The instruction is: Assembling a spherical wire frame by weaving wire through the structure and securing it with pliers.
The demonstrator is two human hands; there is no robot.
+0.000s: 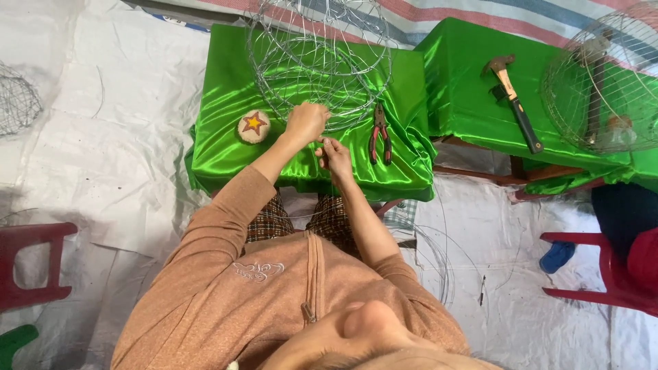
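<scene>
Sitting over the low table draped in shiny green satin cloth [226,144], you had both hands at the near rim of the round cage of bent silver wire [319,58]. Your left hand [306,122] was curled closed around the cage's lower ring, apparently to steady it. Your right hand [336,155] sat just below and beside it with fingertips pinched together, seemingly on a thin strand of wire, though the strand itself was too fine to make out. The two hands were almost touching, which suits twisting or tying a wire at one spot on the ring.

The red-handled pliers [380,133] lay on the cloth just right of your right hand, within easy reach. A small round tan pad with a red and yellow star [254,127] rested on the cloth to the left of your left hand.

A second green-covered table [473,96] stood to the right, carrying a wooden-handled claw hammer [510,99] and another domed wire cage [603,85]. White plastic sheeting [116,171] covered the floor, with loose wire loops [439,264] lying by your right side, red plastic chairs [31,264] at either edge, and a further wire frame [17,99] at far left.
</scene>
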